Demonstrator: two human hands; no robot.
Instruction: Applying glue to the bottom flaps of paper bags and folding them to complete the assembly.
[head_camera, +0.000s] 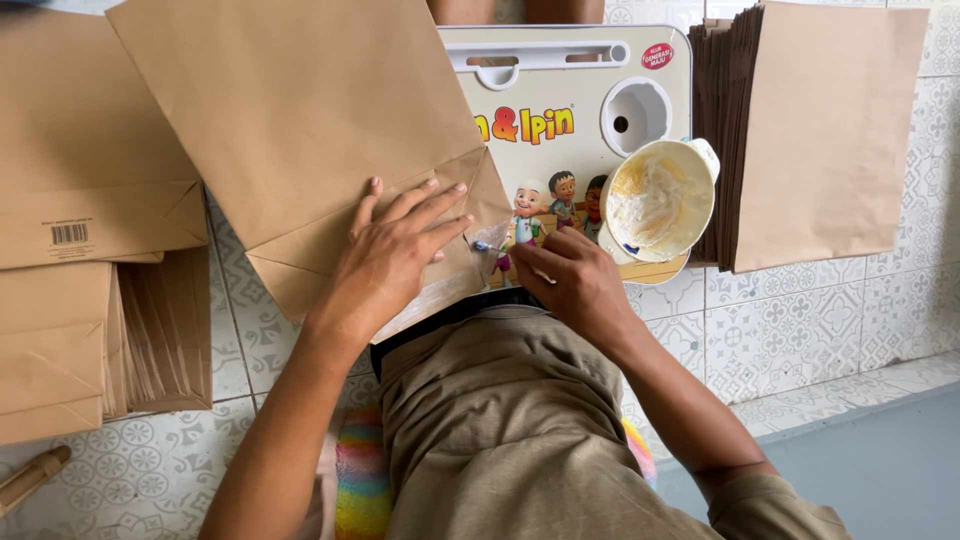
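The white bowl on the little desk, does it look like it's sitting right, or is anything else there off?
The white bowl, smeared with pale paste, sits at the lap desk's right edge, tilted and partly overhanging it beside the empty cup hole. The left hand presses the brown paper bag; the right hand is beside it. Nothing looks spilled.

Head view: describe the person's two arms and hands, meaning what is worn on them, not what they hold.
Both hands, the left hand and the right hand, are bare: no gloves, rings or watch visible. The forearms are bare too. A khaki short sleeve shows on the right arm; the left arm's sleeve is out of view.
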